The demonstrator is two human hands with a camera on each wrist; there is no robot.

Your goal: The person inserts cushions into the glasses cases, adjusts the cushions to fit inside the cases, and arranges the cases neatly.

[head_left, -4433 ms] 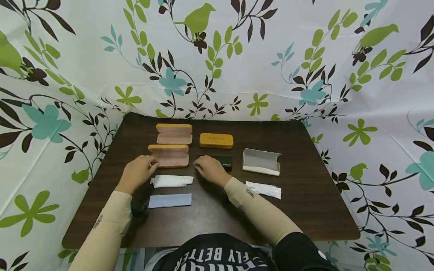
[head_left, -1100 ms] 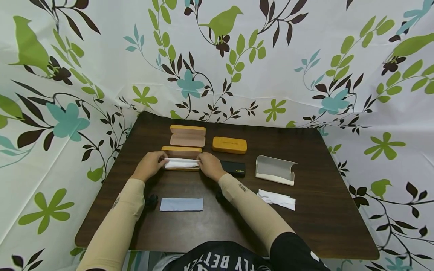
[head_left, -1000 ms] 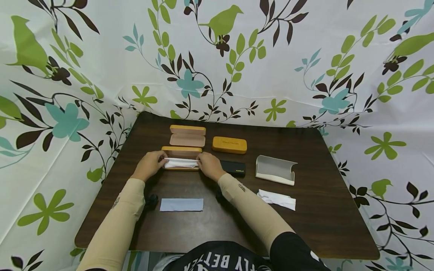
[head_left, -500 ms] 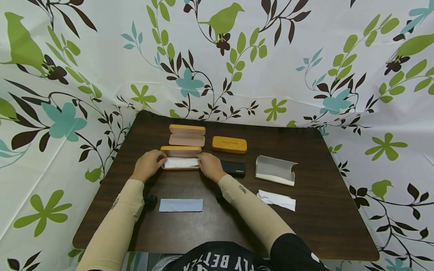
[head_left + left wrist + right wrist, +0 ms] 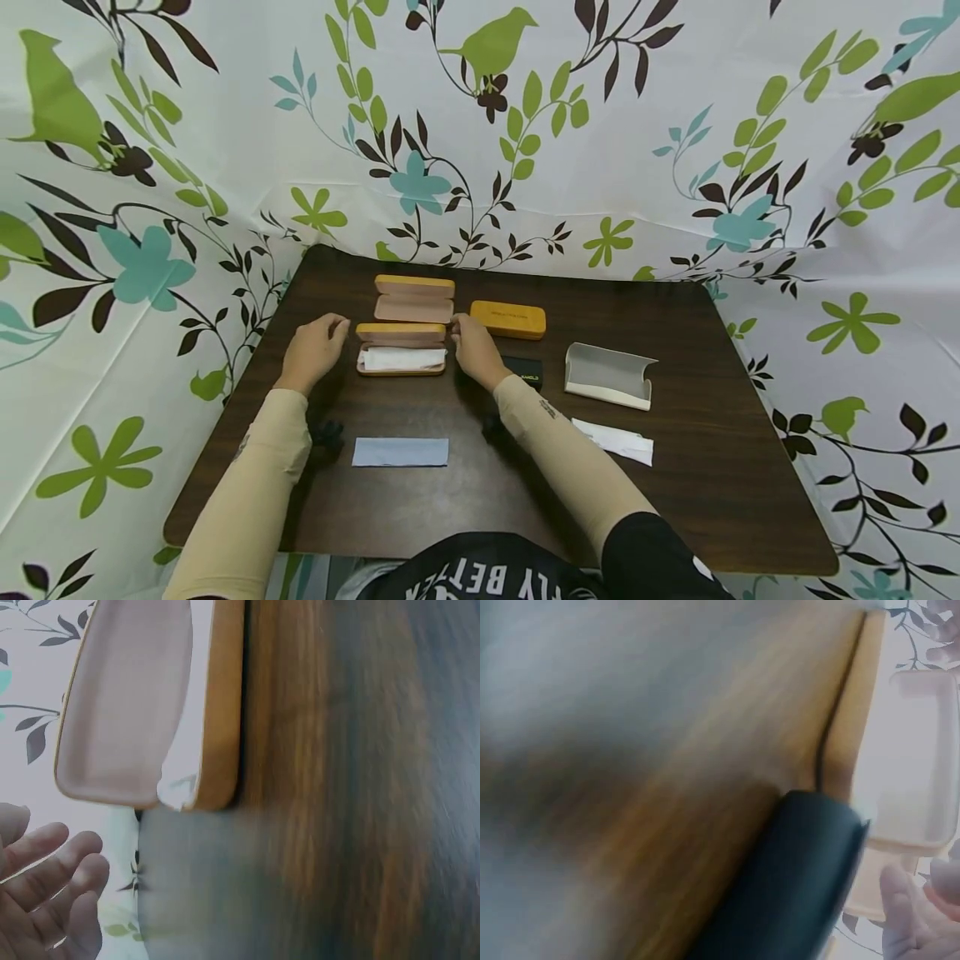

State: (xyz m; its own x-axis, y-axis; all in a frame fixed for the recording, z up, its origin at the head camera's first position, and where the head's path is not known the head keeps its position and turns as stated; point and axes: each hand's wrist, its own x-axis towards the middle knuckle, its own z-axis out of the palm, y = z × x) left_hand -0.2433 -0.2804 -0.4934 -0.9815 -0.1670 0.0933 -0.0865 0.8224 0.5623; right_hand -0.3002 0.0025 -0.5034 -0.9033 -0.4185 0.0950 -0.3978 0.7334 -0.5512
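A folded white cloth lies inside the nearer eyeglass case, which has a yellow outside, a pinkish lining and its lid raised. My left hand hovers left of this case, apart from it, and the left wrist view shows its fingers loosely bent around nothing. Just off the case's right end is my right hand, also holding nothing, its fingertips beside the raised lid. Under the right hand's wrist side, a black case is partly hidden.
Behind stand another raised-lid yellow case and a closed yellow case. To the right are an unfolded white case and a second white cloth. A blue-grey folded cloth lies in front on the brown table.
The white cloth went from the table into the nearer case. Since half a second ago both hands have let go of it and drawn apart, left hand leftward, right hand slightly up and right.
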